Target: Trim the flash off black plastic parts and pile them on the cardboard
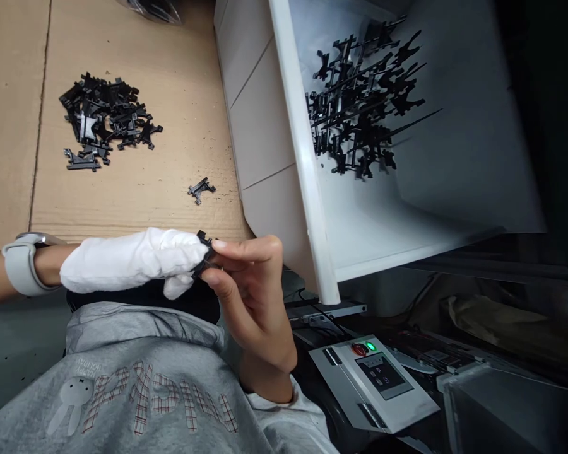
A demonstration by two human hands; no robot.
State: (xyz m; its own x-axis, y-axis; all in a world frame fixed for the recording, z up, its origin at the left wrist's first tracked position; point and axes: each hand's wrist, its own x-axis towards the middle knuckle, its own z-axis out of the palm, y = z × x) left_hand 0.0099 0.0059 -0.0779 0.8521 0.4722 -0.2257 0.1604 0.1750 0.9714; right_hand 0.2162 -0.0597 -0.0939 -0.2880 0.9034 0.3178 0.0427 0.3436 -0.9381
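Note:
My left hand (132, 260), in a white glove with a pale watch on the wrist, pinches a small black plastic part (203, 253) just above my grey sweatshirt. My bare right hand (250, 290) meets it from the right, with thumb and fingers closed on the same part. A single black part (201, 188) lies loose on the cardboard sheet (180, 94) beyond my hands. Farther back on the left sits a pile of several black parts (105, 120).
A white bin (307, 183) on the right is tilted toward me and holds a tangle of black plastic sprues (362, 104). Below it stands a grey control box (376, 378) with a red button and a green light. A clear bag lies at the top edge.

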